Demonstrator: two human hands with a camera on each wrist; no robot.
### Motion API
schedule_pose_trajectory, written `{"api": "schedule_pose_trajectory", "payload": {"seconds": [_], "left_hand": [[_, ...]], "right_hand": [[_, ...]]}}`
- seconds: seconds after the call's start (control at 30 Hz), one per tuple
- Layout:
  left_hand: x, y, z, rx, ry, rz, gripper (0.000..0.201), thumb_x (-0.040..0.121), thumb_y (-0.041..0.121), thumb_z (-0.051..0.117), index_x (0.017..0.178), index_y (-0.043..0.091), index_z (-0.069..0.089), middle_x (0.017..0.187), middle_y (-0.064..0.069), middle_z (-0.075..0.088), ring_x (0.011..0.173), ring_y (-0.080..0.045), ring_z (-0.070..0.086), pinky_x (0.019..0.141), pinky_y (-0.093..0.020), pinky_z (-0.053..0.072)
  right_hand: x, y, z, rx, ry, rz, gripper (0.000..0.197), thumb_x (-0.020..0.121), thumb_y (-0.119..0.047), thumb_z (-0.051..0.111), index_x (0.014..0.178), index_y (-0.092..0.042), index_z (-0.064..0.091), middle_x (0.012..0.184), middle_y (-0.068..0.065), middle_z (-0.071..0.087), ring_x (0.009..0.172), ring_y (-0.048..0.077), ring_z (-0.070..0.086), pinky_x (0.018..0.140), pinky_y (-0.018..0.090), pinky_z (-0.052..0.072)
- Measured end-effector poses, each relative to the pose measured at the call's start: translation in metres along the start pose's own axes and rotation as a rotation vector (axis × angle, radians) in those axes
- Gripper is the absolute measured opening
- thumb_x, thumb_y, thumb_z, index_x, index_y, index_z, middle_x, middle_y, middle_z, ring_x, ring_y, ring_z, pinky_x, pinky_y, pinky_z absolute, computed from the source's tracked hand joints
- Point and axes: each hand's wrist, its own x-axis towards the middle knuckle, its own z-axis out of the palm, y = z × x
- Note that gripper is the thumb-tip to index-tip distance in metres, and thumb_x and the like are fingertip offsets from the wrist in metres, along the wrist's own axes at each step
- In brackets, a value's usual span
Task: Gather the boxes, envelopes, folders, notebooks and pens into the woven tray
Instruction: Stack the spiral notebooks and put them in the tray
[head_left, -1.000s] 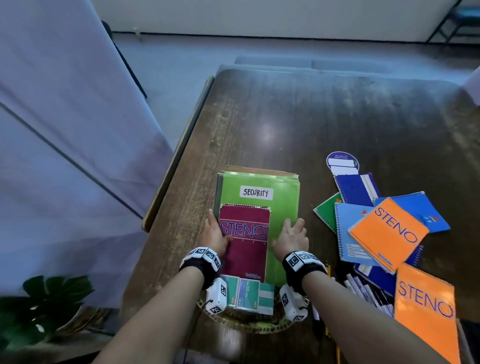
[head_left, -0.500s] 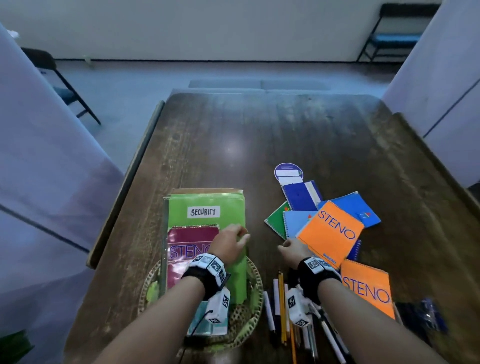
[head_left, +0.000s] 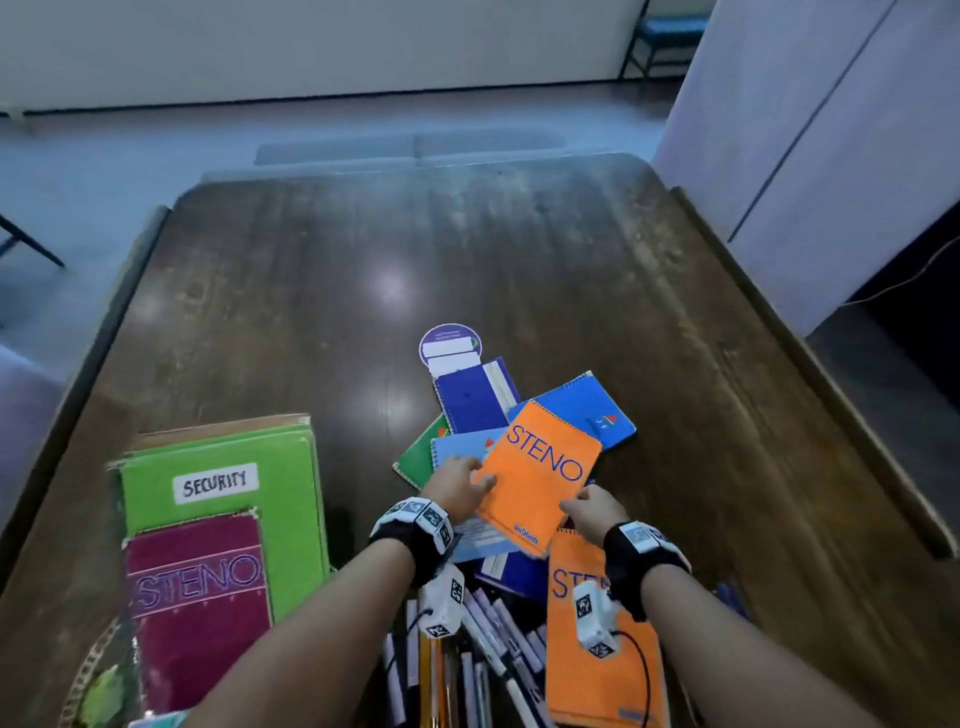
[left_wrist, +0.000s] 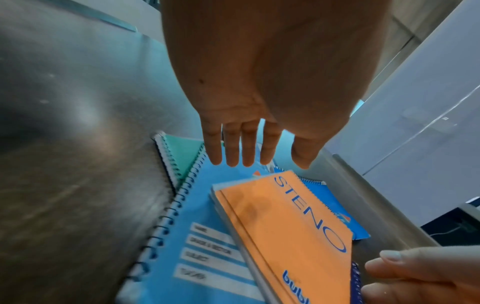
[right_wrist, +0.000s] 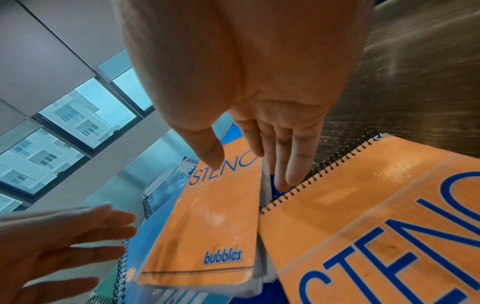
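An orange STENO notebook (head_left: 540, 473) (left_wrist: 285, 226) (right_wrist: 213, 226) lies on top of a pile of spiral notebooks mid-table. My left hand (head_left: 460, 486) (left_wrist: 267, 164) hovers with straight fingers over a light blue notebook (head_left: 452, 448) (left_wrist: 197, 226) at the orange one's left edge. My right hand (head_left: 589, 506) (right_wrist: 249, 170) is at its right edge, thumb over the cover and straight fingers down beside it. The woven tray (head_left: 88, 670) at bottom left holds a green SECURITY folder (head_left: 291, 499) and a maroon STENO notebook (head_left: 197, 597).
A second orange STENO notebook (head_left: 597, 670) (right_wrist: 376, 226) lies under my right wrist. Several pens (head_left: 493, 654) lie between my forearms. The pile also holds dark blue (head_left: 472, 395), blue (head_left: 597, 410) and green (head_left: 421, 457) notebooks and a round purple card (head_left: 449, 345). The wooden table (head_left: 467, 260) has raised side edges.
My left hand left the maroon notebook in the tray and moved right to the notebook pile. My right hand went to the orange notebook's right edge. The head view swung right.
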Motion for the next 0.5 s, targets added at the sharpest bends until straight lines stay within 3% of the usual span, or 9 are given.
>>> {"api": "schedule_pose_trajectory", "payload": {"seconds": [0.07, 0.2, 0.33, 0.4, 0.5], "left_hand": [[0.021, 0.009, 0.012, 0.040, -0.013, -0.043, 0.052, 0.100, 0.044, 0.049, 0.142, 0.012, 0.048, 0.142, -0.009, 0.048, 0.129, -0.026, 0.049, 0.108, -0.040, 0.039], [0.054, 0.020, 0.030, 0.086, -0.032, -0.139, 0.055, 0.099, 0.046, 0.049, 0.144, 0.014, 0.043, 0.142, -0.012, 0.047, 0.130, -0.030, 0.047, 0.109, -0.045, 0.040], [0.070, 0.022, 0.036, 0.110, -0.025, -0.230, 0.056, 0.096, 0.041, 0.056, 0.145, 0.017, 0.041, 0.142, -0.013, 0.047, 0.130, -0.033, 0.047, 0.110, -0.044, 0.040], [0.073, 0.020, 0.035, 0.072, -0.037, -0.274, 0.049, 0.094, 0.037, 0.060, 0.137, 0.015, 0.047, 0.136, -0.013, 0.050, 0.123, -0.031, 0.053, 0.104, -0.042, 0.043], [0.074, 0.015, 0.030, 0.023, -0.044, -0.311, 0.021, 0.092, 0.027, 0.061, 0.105, 0.012, 0.054, 0.118, -0.012, 0.059, 0.100, -0.028, 0.060, 0.085, -0.036, 0.048]], "right_hand": [[0.015, 0.005, -0.004, 0.032, -0.022, -0.020, 0.014, 0.089, -0.026, 0.061, 0.091, -0.014, 0.056, 0.093, 0.007, 0.063, 0.082, 0.023, 0.058, 0.066, 0.032, 0.042], [0.037, 0.005, -0.008, 0.090, -0.037, -0.069, 0.021, 0.088, -0.023, 0.063, 0.106, -0.014, 0.061, 0.103, 0.008, 0.068, 0.093, 0.028, 0.064, 0.074, 0.034, 0.047], [0.058, 0.000, -0.015, 0.109, -0.103, -0.048, 0.015, 0.085, -0.024, 0.068, 0.094, -0.013, 0.064, 0.086, 0.006, 0.067, 0.073, 0.023, 0.062, 0.070, 0.034, 0.048], [0.069, 0.000, -0.016, 0.125, -0.116, -0.005, 0.024, 0.084, -0.030, 0.071, 0.096, -0.011, 0.063, 0.084, 0.006, 0.066, 0.072, 0.022, 0.062, 0.067, 0.035, 0.050], [0.071, -0.006, -0.019, 0.109, -0.125, 0.036, 0.020, 0.089, -0.027, 0.069, 0.084, -0.014, 0.055, 0.083, 0.006, 0.063, 0.075, 0.021, 0.061, 0.065, 0.035, 0.048]]}}
